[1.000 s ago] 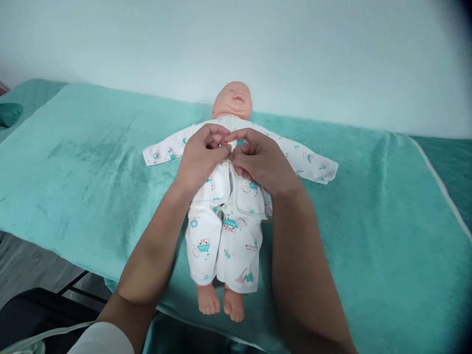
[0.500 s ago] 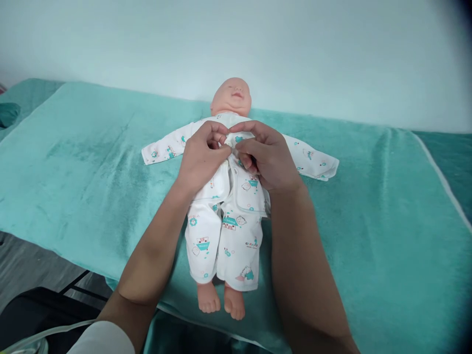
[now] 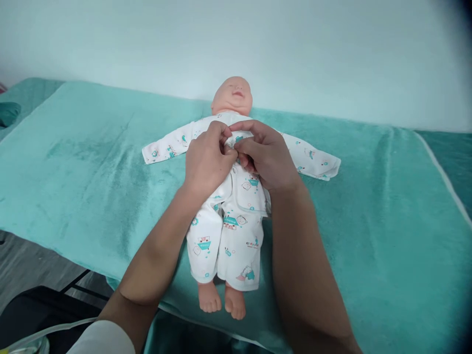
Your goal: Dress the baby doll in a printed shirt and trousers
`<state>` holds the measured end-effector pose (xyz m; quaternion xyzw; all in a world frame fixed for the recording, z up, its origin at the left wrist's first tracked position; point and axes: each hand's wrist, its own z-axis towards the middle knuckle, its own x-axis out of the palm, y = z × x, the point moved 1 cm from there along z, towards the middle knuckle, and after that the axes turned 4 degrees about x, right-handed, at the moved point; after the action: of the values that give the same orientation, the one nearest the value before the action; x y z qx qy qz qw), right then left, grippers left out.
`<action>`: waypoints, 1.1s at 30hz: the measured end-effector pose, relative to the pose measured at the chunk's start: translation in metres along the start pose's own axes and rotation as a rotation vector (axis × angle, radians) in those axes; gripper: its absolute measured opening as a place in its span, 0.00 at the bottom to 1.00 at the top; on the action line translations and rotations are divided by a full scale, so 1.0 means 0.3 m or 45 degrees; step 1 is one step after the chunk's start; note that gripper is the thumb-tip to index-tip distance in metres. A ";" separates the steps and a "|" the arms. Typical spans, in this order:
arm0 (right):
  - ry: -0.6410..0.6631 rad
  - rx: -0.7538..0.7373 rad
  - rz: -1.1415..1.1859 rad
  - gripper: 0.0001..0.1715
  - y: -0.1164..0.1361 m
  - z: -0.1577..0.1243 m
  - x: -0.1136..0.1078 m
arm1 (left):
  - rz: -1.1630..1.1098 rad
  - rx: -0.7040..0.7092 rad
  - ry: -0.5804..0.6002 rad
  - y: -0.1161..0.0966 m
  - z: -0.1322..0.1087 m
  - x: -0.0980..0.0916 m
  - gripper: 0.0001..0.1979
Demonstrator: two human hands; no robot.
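A baby doll (image 3: 234, 93) lies on its back on a teal towel (image 3: 92, 172), its head toward the wall. It wears a white printed shirt (image 3: 250, 189) and matching trousers (image 3: 228, 246), with bare feet near the front edge. My left hand (image 3: 208, 160) and my right hand (image 3: 263, 155) meet over the doll's chest. Both pinch the front edges of the shirt together just below the collar. The spot where the fingers join is hidden by my knuckles.
The towel covers a table that runs along a pale wall (image 3: 332, 54). A darker teal cloth (image 3: 7, 113) lies at the far left. Below the front edge are a dark table frame (image 3: 73, 285) and grey floor (image 3: 22, 270). A clear tube (image 3: 47, 332) crosses the bottom left corner.
My left hand has closed tighter and shifted slightly right against my right hand at the shirt's front. The doll has not moved.
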<state>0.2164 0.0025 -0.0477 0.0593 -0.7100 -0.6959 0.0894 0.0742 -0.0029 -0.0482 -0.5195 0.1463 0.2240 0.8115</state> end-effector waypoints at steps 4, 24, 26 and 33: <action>-0.041 -0.002 -0.031 0.21 -0.001 0.003 0.000 | -0.182 -0.054 -0.018 0.021 0.004 -0.002 0.15; -0.082 0.136 -0.112 0.18 0.017 -0.007 -0.004 | -0.389 -0.170 -0.025 0.049 0.014 -0.019 0.11; -0.131 0.127 -0.060 0.15 0.011 -0.003 -0.010 | -0.384 -0.176 -0.026 0.046 0.015 -0.021 0.11; -0.187 0.114 -0.001 0.11 0.000 0.004 -0.015 | -0.358 -0.162 -0.018 0.043 0.015 -0.024 0.10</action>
<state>0.2205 0.0047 -0.0481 0.0122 -0.7452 -0.6659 0.0341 0.0614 0.0044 -0.0530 -0.5838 0.0519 0.1205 0.8012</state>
